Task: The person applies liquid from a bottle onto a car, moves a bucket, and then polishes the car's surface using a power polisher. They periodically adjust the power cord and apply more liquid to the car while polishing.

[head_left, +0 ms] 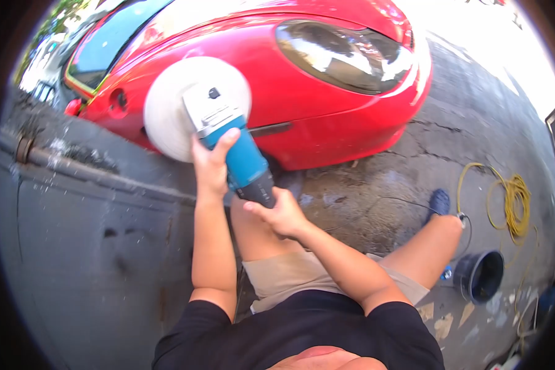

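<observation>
A blue and black power polisher [246, 159] with a silver gear head slants across the middle of the view. Its round white buffing pad [166, 126] lies against or just in front of the red car's fender [266, 98]; exact contact cannot be made out. My left hand [211, 165] is wrapped round the body just behind the gear head, thumb on top. Farther back, my right hand [282, 213] grips the black rear handle. The car's headlight [345, 57] is to the right of the pad.
A grey wall with a pipe [92, 169] runs close along my left. On the wet, cracked ground to the right are a coiled yellow hose [517, 206] and a black bucket [480, 276]. A dark cord [407, 202] crosses the ground near my foot in its blue shoe [438, 202].
</observation>
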`<state>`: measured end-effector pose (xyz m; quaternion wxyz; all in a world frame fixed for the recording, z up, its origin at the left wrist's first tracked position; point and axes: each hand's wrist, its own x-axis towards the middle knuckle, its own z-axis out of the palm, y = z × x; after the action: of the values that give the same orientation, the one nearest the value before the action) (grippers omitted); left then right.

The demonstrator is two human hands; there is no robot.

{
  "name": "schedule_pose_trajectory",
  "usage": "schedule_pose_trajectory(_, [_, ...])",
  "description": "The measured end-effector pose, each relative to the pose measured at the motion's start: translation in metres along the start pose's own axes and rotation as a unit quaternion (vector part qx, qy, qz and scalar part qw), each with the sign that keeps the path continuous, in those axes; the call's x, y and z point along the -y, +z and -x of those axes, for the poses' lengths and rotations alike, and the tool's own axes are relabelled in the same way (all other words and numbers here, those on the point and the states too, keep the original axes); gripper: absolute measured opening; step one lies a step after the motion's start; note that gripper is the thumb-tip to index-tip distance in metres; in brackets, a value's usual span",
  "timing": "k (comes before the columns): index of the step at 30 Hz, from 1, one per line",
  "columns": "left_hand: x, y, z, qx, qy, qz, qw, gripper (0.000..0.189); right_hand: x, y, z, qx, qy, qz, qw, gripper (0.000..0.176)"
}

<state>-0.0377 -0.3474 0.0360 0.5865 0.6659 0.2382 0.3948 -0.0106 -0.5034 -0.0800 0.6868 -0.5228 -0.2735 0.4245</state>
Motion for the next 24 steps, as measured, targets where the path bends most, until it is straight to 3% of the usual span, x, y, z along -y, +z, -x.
schedule_pose_trajectory(4, [0.009, -0.007, -0.008, 0.018, -0.015, 0.013, 1.000, 0.063, 0.012, -0.025, 0.005, 0.088, 0.050, 0.073, 0.992, 0.077])
schedule_pose_trajectory(5, [0.011, -0.006, -0.009, 0.034, -0.021, -0.011, 0.999, 0.051, 0.004, -0.038, 0.009, 0.089, 0.004, 0.177, 0.980, 0.088])
schedule_pose_trajectory(6, [0.019, -0.010, -0.014, 0.042, -0.034, -0.001, 0.999, 0.048, -0.001, -0.061, 0.021, 0.058, -0.069, 0.208, 0.974, 0.085])
schedule_pose_trajectory(7, [0.034, -0.024, -0.023, 0.098, 0.028, -0.008, 0.995, 0.046, -0.006, -0.084, 0.033, 0.021, -0.139, 0.242, 0.960, 0.082])
schedule_pose_trajectory(8, [0.041, -0.030, -0.029, 0.095, -0.015, 0.011, 0.995, 0.047, -0.009, -0.119, 0.051, -0.034, -0.202, 0.346, 0.916, 0.081])
schedule_pose_trajectory(10, [0.041, -0.035, -0.038, 0.098, -0.075, 0.040, 0.992, 0.051, 0.023, -0.198, 0.097, -0.113, -0.149, 0.386, 0.903, 0.072])
schedule_pose_trajectory(12, [0.034, -0.033, -0.037, 0.130, -0.096, 0.035, 0.986, 0.058, 0.031, -0.276, 0.145, -0.317, -0.096, 0.399, 0.855, 0.056])
schedule_pose_trajectory(13, [0.034, -0.040, -0.039, 0.157, -0.118, 0.041, 0.980, 0.061, 0.007, -0.329, 0.163, -0.402, -0.077, 0.306, 0.860, 0.046])
schedule_pose_trajectory(14, [0.032, -0.040, -0.039, 0.155, -0.128, 0.056, 0.978, 0.062, 0.031, -0.345, 0.181, -0.487, -0.011, 0.038, 0.872, 0.038])
schedule_pose_trajectory(16, [0.026, -0.043, -0.038, 0.159, -0.142, 0.058, 0.975, 0.063, 0.009, -0.427, 0.214, -0.532, -0.015, 0.308, 0.789, 0.038])
schedule_pose_trajectory(20, [0.016, -0.041, -0.033, 0.109, -0.158, 0.035, 0.981, 0.080, -0.139, -0.602, 0.285, -0.591, 0.211, 0.391, 0.674, 0.050])
schedule_pose_trajectory(22, [0.009, -0.040, -0.030, 0.163, -0.169, 0.055, 0.970, 0.081, -0.179, -0.648, 0.316, -0.593, 0.295, 0.426, 0.616, 0.061])
schedule_pose_trajectory(24, [0.002, -0.035, -0.026, 0.171, -0.170, 0.034, 0.970, 0.081, -0.224, -0.676, 0.341, -0.618, 0.297, 0.434, 0.584, 0.071])
